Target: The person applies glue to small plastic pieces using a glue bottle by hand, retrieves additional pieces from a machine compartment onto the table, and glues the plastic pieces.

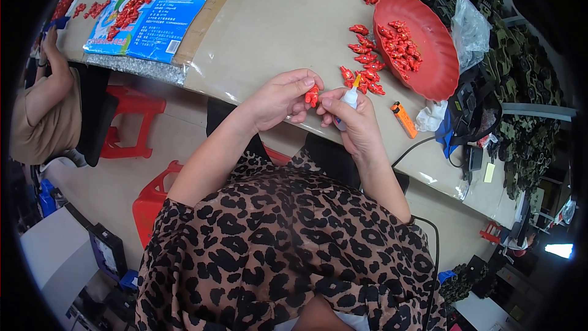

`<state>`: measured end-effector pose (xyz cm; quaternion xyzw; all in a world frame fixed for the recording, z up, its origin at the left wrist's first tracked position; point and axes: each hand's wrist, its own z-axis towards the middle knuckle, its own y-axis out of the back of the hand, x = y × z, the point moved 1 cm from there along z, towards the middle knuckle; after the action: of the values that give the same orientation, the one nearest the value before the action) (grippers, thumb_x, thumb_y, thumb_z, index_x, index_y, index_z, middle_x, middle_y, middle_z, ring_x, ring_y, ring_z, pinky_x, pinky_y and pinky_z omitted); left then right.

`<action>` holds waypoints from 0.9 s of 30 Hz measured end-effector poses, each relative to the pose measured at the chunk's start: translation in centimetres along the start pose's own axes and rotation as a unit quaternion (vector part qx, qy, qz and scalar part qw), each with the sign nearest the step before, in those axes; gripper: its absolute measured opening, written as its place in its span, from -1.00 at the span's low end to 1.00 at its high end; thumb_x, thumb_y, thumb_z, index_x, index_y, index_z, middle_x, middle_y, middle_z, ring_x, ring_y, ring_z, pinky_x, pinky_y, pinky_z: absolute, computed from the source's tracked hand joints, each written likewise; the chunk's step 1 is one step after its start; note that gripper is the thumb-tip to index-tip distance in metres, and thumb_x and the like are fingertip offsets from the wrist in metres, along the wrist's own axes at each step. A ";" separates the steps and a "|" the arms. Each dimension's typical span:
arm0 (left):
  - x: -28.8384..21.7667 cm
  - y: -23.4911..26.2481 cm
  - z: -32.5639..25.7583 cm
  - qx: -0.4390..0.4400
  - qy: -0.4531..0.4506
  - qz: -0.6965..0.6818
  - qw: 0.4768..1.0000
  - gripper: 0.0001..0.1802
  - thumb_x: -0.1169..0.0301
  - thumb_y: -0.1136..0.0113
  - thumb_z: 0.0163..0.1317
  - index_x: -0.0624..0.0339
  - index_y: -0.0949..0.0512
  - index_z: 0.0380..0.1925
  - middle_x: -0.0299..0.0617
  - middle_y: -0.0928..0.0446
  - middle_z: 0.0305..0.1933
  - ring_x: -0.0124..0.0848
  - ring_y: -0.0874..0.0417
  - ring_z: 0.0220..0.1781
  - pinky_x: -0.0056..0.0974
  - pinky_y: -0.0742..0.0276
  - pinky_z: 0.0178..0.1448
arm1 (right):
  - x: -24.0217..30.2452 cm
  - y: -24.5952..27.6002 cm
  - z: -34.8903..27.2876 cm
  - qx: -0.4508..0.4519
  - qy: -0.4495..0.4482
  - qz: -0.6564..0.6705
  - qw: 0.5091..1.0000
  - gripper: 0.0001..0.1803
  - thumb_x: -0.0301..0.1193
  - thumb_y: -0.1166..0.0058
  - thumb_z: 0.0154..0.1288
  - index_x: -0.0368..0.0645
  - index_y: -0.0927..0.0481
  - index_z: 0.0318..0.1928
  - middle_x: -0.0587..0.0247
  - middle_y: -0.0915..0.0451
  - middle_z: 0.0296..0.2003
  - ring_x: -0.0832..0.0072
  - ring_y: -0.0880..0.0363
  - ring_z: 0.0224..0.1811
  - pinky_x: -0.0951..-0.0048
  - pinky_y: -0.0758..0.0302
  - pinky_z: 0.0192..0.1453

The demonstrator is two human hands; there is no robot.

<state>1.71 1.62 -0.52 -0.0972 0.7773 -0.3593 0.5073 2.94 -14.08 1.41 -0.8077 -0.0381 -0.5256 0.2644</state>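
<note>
Between the thumb and fingers of my left hand (274, 100) is a small glossy red figurine (312, 97), held up just past the table's near edge. My right hand (362, 125) grips a small white squeeze bottle (350, 99) with a yellow nozzle pointing up and away. Its fingertips are close beside the figurine; whether they touch it I cannot tell. Just beyond, several similar red figurines (365, 59) lie on the table in a loose column. More of them rest inside a scalloped red dish (442, 58) to the right.
An orange lighter (403, 120) and crumpled white tissue (432, 115) lie right of my hands. A clear plastic bag (470, 32) and camouflage fabric (523, 129) fill the right. At far left, red pieces cover a blue printed sheet (160, 29), near another person's arm (54, 64). Red stools (136, 116) stand below.
</note>
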 end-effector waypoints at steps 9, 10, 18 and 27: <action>0.1 0.3 0.2 0.048 -0.025 -0.030 0.998 -0.78 0.31 0.22 0.24 0.25 -0.32 -0.33 -0.25 -0.36 -0.47 -0.56 -0.35 -0.51 -0.47 -0.29 -0.51 | -0.2 -0.3 0.1 0.006 0.015 -0.006 1.000 -0.90 -0.52 -0.05 0.02 -0.29 -0.49 -0.40 0.25 -0.51 -0.54 0.66 -0.41 -0.59 0.68 -0.35 -0.49; -0.1 0.0 0.3 0.042 -0.033 -0.037 0.998 -0.79 0.33 0.23 0.24 0.25 -0.32 -0.34 -0.25 -0.36 -0.47 -0.56 -0.34 -0.51 -0.46 -0.30 -0.51 | 0.0 -0.2 0.1 0.004 0.020 -0.002 1.000 -0.89 -0.52 -0.06 0.02 -0.30 -0.49 -0.41 0.25 -0.51 -0.54 0.66 -0.41 -0.59 0.68 -0.36 -0.50; -2.0 -0.8 1.3 -0.065 -0.016 0.029 0.997 -0.78 0.27 0.09 0.12 0.21 -0.33 -0.39 -0.23 -0.34 -0.48 -0.40 -0.42 -0.45 -0.35 -0.37 -0.39 | -0.6 2.6 -3.1 -0.184 0.179 -0.101 0.961 -0.90 -0.52 -0.03 0.06 -0.28 -0.47 -0.38 0.32 -0.48 -0.55 0.71 -0.40 -0.56 0.70 -0.37 -0.51; -0.2 -6.5 8.1 -0.124 -0.280 0.761 0.572 -0.47 0.05 -0.18 -0.18 0.10 -0.40 -0.22 0.00 -0.28 -0.18 -0.12 -0.30 -0.16 -0.15 -0.33 -0.18 | -1.0 5.9 -4.3 -0.241 0.230 -0.057 0.941 -0.90 -0.52 -0.03 0.07 -0.27 -0.47 -0.37 0.32 -0.47 -0.51 0.69 -0.43 -0.51 0.70 -0.41 -0.50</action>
<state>7.34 -6.72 2.07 0.3725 0.4208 0.3037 0.7694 0.97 -20.95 -0.41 -0.7009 0.1057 -0.7046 0.0330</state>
